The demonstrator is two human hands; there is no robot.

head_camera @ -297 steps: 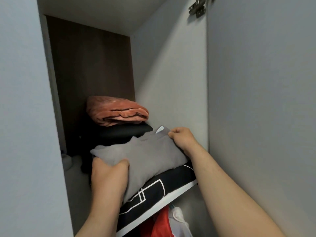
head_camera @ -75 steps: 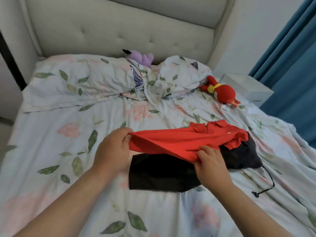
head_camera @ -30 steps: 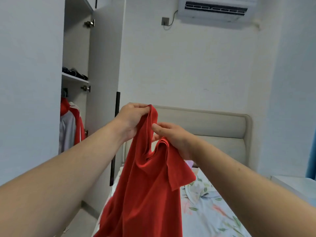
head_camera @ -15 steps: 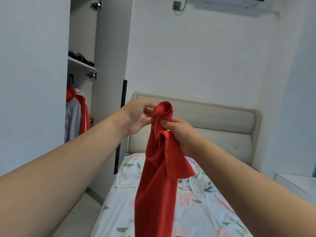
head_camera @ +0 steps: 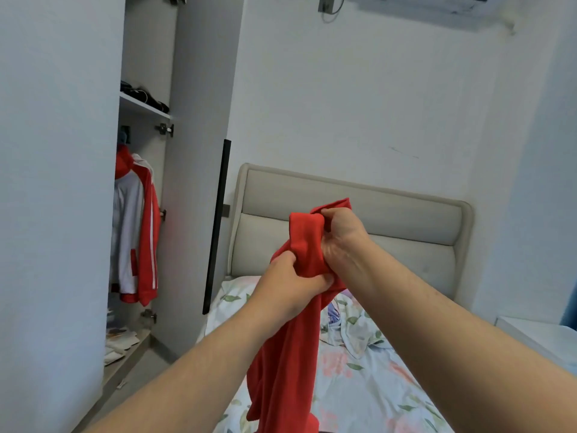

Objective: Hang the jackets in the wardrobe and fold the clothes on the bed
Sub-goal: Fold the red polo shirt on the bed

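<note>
One bed (head_camera: pixel 359 370) with floral sheets stands against the white wall. Open wardrobe (head_camera: pixel 146 42) at left holds a hanging red-white jacket (head_camera: pixel 134 229); dark items (head_camera: pixel 143 95), maybe folded clothes, lie on its shelf (head_camera: pixel 146 107). Left hand (head_camera: pixel 287 289) and right hand (head_camera: pixel 342 235) both clench the bunched red garment (head_camera: pixel 287 370) above the bed.
</note>
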